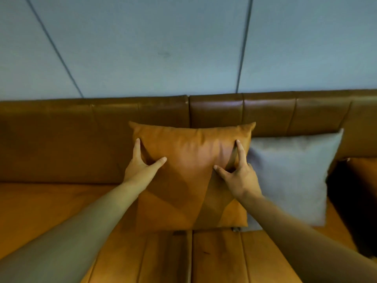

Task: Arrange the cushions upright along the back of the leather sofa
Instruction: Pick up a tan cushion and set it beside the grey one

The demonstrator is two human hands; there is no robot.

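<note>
A tan leather cushion (189, 160) stands upright against the backrest of the brown leather sofa (61, 139), near its middle. My left hand (142, 166) grips the cushion's left edge, thumb on the front. My right hand (238, 174) holds its right side, fingers spread on the leather. A grey fabric cushion (291, 176) leans upright just to the right, touching the tan one. Another tan cushion (365, 170) shows partly at the far right edge.
The sofa seat (51, 211) stretches left of the tan cushion with nothing on it. A grey panelled wall (163, 48) rises behind the backrest. A dark gap (342, 201) lies between the grey cushion and the far-right one.
</note>
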